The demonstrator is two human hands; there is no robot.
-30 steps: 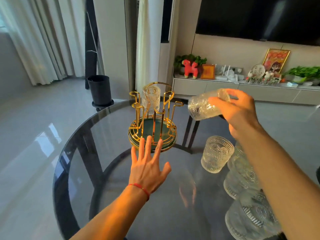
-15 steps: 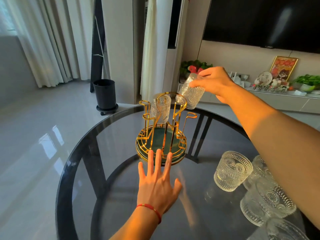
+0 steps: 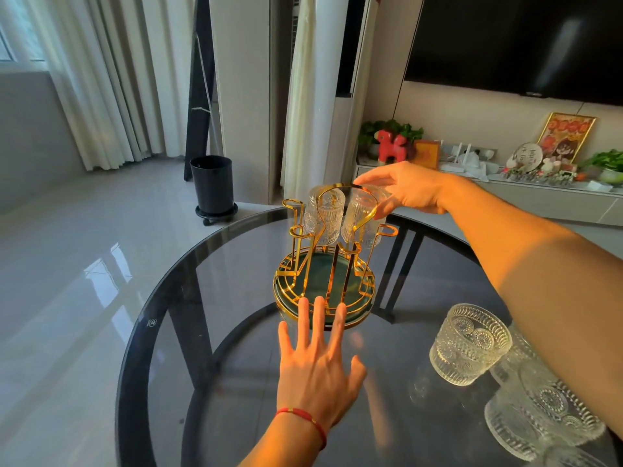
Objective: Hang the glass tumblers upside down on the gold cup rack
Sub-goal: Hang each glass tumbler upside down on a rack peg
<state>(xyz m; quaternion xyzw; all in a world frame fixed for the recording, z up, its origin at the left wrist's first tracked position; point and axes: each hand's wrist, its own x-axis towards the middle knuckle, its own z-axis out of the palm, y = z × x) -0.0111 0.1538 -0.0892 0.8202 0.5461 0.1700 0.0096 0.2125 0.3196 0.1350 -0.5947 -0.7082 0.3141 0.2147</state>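
Observation:
The gold cup rack (image 3: 303,227) stands on its round green base in the middle of the glass table. One patterned glass tumbler (image 3: 324,215) hangs upside down on a far prong. Beside it on the right a second tumbler (image 3: 360,220) sits upside down over another prong, with my right hand (image 3: 409,192) gripping its upturned bottom. My left hand (image 3: 318,369) lies flat on the table with spread fingers, the fingertips touching the near rim of the rack's base. An upright tumbler (image 3: 470,353) stands at the right, with more tumblers (image 3: 542,416) behind my right forearm.
The round smoked-glass table (image 3: 175,332) has a dark rim close to the rack's left. A black bin (image 3: 212,185) stands on the floor beyond it. A low cabinet with plants, a red toy horse and frames runs along the far wall under a television.
My right hand carried the tumbler from the right of the rack, turned it upside down and lowered it over a far prong beside the hung one. My left hand stayed at the base.

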